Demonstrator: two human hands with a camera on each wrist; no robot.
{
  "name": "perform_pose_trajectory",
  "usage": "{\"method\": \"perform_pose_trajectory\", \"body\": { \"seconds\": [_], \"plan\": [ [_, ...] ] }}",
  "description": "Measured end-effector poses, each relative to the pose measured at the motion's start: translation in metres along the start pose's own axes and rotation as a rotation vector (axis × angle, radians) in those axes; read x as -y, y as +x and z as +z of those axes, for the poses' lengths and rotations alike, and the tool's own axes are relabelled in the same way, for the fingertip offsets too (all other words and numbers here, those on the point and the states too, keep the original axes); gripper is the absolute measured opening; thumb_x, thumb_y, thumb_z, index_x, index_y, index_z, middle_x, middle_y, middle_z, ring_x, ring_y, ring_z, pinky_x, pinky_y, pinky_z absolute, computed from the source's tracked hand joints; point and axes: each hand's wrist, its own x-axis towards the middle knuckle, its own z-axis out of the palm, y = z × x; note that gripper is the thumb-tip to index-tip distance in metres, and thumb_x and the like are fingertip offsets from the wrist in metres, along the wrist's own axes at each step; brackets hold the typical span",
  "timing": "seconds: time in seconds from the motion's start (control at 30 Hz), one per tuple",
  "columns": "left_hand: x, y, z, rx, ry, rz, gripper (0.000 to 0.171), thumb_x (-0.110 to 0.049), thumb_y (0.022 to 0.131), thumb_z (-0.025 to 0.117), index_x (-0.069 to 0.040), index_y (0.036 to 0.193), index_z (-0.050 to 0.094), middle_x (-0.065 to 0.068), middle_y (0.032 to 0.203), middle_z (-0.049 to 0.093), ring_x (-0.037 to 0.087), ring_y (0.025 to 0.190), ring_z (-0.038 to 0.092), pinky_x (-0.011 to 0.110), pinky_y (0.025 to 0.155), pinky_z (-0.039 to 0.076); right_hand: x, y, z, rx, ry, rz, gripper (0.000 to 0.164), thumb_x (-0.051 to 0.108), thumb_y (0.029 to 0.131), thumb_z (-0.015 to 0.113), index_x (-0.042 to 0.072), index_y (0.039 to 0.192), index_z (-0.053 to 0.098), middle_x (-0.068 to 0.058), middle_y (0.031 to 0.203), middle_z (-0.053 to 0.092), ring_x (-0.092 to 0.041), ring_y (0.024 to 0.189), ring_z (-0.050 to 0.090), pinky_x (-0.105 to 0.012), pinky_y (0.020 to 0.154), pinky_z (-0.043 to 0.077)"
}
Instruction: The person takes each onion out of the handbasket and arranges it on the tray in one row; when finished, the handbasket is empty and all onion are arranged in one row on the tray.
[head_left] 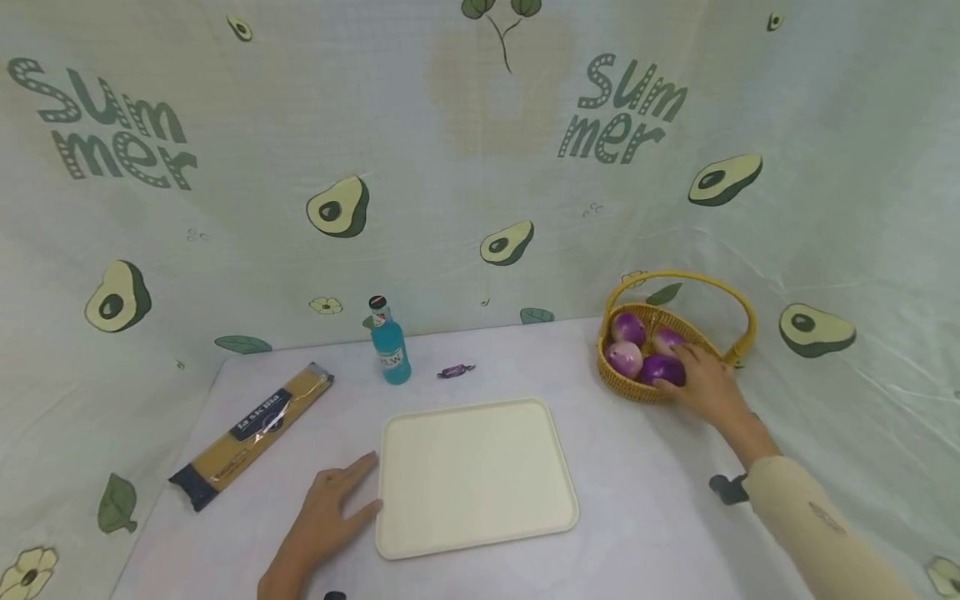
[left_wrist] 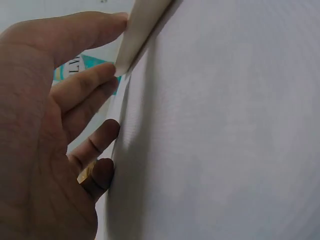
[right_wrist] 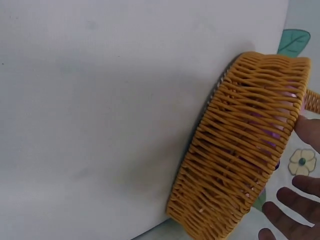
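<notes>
Farthest left, a long yellow packet with dark ends [head_left: 255, 433] lies on the tabletop [head_left: 630, 500], ahead and to the left of your left hand [head_left: 322, 517]. That hand is extended, its thumb and index finger held apart. Both fingertips reach the near-left edge of the cream tray [head_left: 476, 479], touching its side rather than gripping it. The tray lies flat, just to the right of your left hand.

Well ahead of that hand and a little to its right, you have a blue bottle with a dark cap [head_left: 393, 354] standing upright. Just right of the bottle lies a small wrapped purple candy [head_left: 456, 372], beyond the tray from your left hand.

Farther right, the wicker basket [head_left: 626, 387] sits under your right hand [head_left: 705, 383], extending to its left, with its tall handle [head_left: 678, 274] arching up beyond your fingers. Four purple onions [head_left: 662, 369] lie inside, one paler than the rest, around and to the left of your right fingertips. Your right hand reaches over the rim with its fingers loosely spread; whether they touch an onion, you cannot tell.
</notes>
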Motion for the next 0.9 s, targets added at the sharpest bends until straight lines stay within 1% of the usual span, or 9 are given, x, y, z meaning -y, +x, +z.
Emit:
{"method": "perform_pose_trajectory", "body": {
  "seconds": [0.07, 0.17, 0.3, 0.53, 0.63, 0.77, 0.9],
  "plan": [
    [0.001, 0.0, 0.001, -0.004, -0.009, 0.002, 0.073, -0.063, 0.086, 0.066, -0.036, 0.151, 0.045, -0.005, 0.148, 0.052, 0.029, 0.129, 0.041, 0.065, 0.103, 0.036, -0.001, 0.003, 0.001, 0.013, -0.003, 0.008, 0.08, 0.036, 0.091, 0.074, -0.012, 0.145, 0.039, -0.041, 0.143, 0.034, -0.061, 0.128, 0.031, -0.076, 0.099, 0.019],
    [0.002, 0.0, 0.002, -0.007, 0.003, 0.004, 0.071, -0.063, 0.087, 0.065, -0.038, 0.15, 0.045, -0.009, 0.148, 0.051, 0.03, 0.131, 0.039, 0.066, 0.103, 0.035, -0.004, 0.007, 0.002, 0.036, -0.013, 0.028, 0.081, 0.038, 0.091, 0.073, -0.012, 0.144, 0.039, -0.04, 0.143, 0.034, -0.06, 0.129, 0.031, -0.075, 0.1, 0.019],
    [0.001, 0.0, 0.006, -0.022, 0.017, 0.004, 0.066, -0.061, 0.088, 0.064, -0.042, 0.148, 0.046, -0.014, 0.147, 0.051, 0.027, 0.129, 0.04, 0.064, 0.104, 0.034, -0.006, 0.014, 0.003, 0.069, -0.017, 0.048, 0.083, 0.039, 0.091, 0.073, -0.013, 0.145, 0.038, -0.04, 0.143, 0.034, -0.059, 0.13, 0.03, -0.075, 0.101, 0.018],
    [0.003, -0.001, 0.012, -0.062, 0.025, 0.027, 0.06, -0.058, 0.089, 0.065, -0.04, 0.145, 0.051, -0.019, 0.145, 0.052, 0.022, 0.121, 0.042, 0.06, 0.103, 0.034, -0.008, 0.022, 0.005, 0.133, -0.014, 0.076, 0.086, 0.046, 0.091, 0.071, -0.012, 0.145, 0.037, -0.041, 0.143, 0.032, -0.061, 0.13, 0.029, -0.077, 0.1, 0.018],
    [0.004, -0.002, 0.013, -0.069, 0.025, 0.029, 0.06, -0.059, 0.09, 0.064, -0.04, 0.145, 0.052, -0.019, 0.145, 0.051, 0.021, 0.12, 0.042, 0.06, 0.103, 0.033, -0.009, 0.025, 0.006, 0.152, -0.011, 0.079, 0.086, 0.047, 0.091, 0.07, -0.012, 0.145, 0.038, -0.041, 0.143, 0.033, -0.062, 0.129, 0.03, -0.078, 0.1, 0.017],
    [0.004, -0.001, 0.014, -0.056, 0.024, 0.0, 0.06, -0.06, 0.089, 0.064, -0.042, 0.145, 0.051, -0.021, 0.145, 0.051, 0.02, 0.121, 0.041, 0.059, 0.103, 0.033, -0.012, 0.028, 0.007, 0.183, 0.015, 0.089, 0.086, 0.047, 0.091, 0.07, -0.012, 0.145, 0.037, -0.042, 0.144, 0.03, -0.062, 0.131, 0.027, -0.08, 0.101, 0.012],
    [0.003, 0.0, 0.015, -0.044, 0.021, -0.03, 0.06, -0.058, 0.088, 0.067, -0.045, 0.144, 0.05, -0.022, 0.144, 0.051, 0.02, 0.123, 0.041, 0.059, 0.104, 0.033, -0.012, 0.029, 0.006, 0.199, 0.043, 0.105, 0.082, 0.04, 0.09, 0.073, -0.012, 0.143, 0.04, -0.043, 0.143, 0.031, -0.062, 0.13, 0.028, -0.079, 0.102, 0.014]
  ]
}}
